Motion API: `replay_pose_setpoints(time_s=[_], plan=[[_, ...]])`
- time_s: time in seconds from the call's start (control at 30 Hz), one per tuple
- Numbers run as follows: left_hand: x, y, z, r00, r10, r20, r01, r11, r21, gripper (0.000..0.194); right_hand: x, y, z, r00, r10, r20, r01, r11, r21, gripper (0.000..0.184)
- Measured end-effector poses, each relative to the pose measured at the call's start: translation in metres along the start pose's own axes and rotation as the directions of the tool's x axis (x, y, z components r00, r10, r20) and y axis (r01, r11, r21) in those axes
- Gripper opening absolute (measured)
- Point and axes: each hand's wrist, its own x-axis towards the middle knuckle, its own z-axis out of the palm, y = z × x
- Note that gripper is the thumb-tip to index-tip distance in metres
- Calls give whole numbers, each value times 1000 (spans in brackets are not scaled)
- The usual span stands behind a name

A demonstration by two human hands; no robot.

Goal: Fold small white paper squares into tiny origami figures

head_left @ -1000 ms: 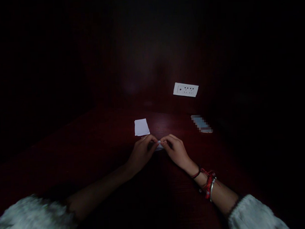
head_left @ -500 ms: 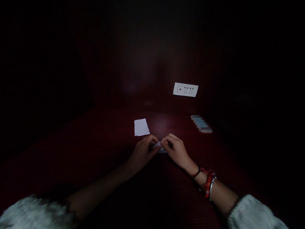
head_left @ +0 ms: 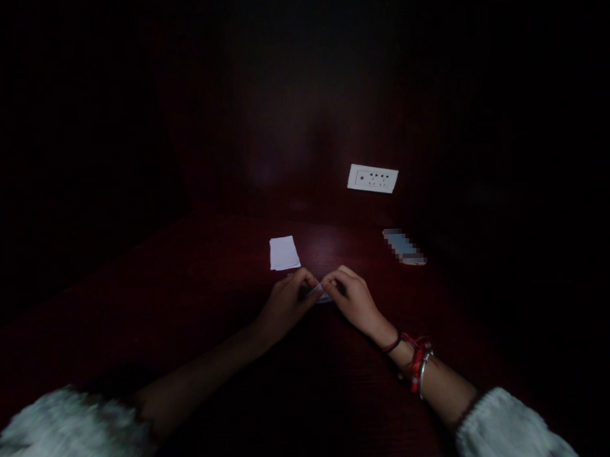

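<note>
A white paper [head_left: 325, 298] is pinched, partly folded.

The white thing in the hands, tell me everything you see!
The white piece looks like paper, seemingly folded, with a slanting upper part and a flatter edge below. The left hand and right hand hold it. They hide much of it, so I can't tell its full shape or whether it touches the table.
</note>
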Motion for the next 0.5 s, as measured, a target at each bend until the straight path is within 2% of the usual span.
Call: replay_pose_setpoints(time_s=[0.23,0.5], plan=[[-1,-3,1,999,-44,32,47,996,-80,5,1,4,3,999,35,-26,-36,998,-44,13],[-2,-13,3,996,-71,47,78,982,-173,5,1,15,2,998,58,-13,-57,996,70,10]])
